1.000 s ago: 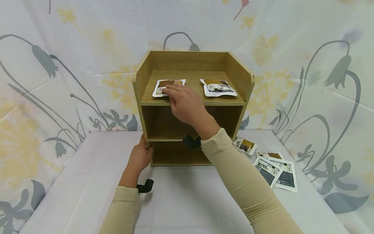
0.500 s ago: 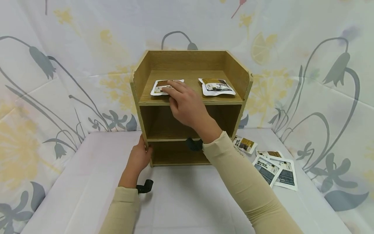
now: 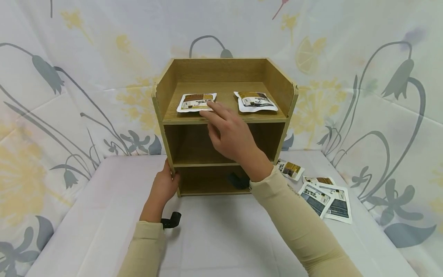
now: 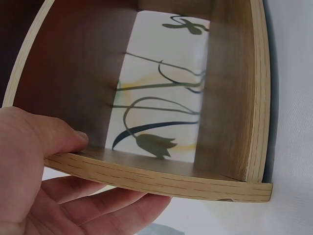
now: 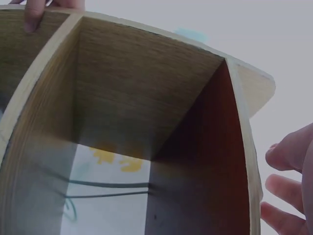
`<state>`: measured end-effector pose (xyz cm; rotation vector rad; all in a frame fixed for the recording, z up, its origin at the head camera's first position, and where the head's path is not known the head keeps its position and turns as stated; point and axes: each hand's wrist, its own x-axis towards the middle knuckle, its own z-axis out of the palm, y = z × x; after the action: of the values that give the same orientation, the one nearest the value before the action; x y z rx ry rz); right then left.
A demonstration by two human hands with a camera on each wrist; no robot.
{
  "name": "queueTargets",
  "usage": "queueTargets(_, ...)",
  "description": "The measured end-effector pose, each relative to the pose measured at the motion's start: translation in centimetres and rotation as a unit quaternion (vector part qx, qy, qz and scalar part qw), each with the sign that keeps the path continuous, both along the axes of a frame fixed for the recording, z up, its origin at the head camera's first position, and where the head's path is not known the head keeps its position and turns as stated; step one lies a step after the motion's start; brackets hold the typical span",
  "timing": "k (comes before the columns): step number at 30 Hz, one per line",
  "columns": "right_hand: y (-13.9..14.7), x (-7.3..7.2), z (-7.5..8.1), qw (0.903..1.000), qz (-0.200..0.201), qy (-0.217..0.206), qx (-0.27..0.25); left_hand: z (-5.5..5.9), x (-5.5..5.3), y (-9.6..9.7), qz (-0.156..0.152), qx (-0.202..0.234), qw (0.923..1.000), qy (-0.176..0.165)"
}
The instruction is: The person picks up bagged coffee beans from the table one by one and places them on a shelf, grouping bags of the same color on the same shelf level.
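Observation:
A small wooden shelf unit [image 3: 221, 165] stands on the white cloth. My left hand [image 3: 164, 187] grips its left side panel low down; in the left wrist view the thumb [image 4: 63, 137] lies inside the lower compartment and the fingers [image 4: 107, 208] outside. On the top board lie two white packets with brown and yellow print, a left packet [image 3: 195, 104] and a right packet [image 3: 256, 102]. My right hand [image 3: 232, 132] hovers at the top board's front edge, fingers loosely extended, fingertips overlapping the left packet's near right corner in the head view. It holds nothing.
Right of the shelf unit, several more packets lie on the cloth: a brown-printed packet [image 3: 290, 170], and a loose overlapping pile with a dark-blue-printed packet [image 3: 316, 199] on it. A floral cloth backdrop [image 3: 86, 57] rises behind and at the sides.
My right hand has drawn back off the left packet, moving right and toward me, uncovering more of it. The left hand keeps its grip on the side panel.

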<state>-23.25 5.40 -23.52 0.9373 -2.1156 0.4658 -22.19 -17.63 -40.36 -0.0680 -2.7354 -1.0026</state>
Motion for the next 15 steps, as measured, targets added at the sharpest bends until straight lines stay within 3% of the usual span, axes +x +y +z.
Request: queueTargets(15, 2.8, 2.2, -1.2, 0.9994, 0.01, 0.026, -0.021, 0.1, 0.0, 0.0, 0.002, 0.001, 0.9998, -0.022)
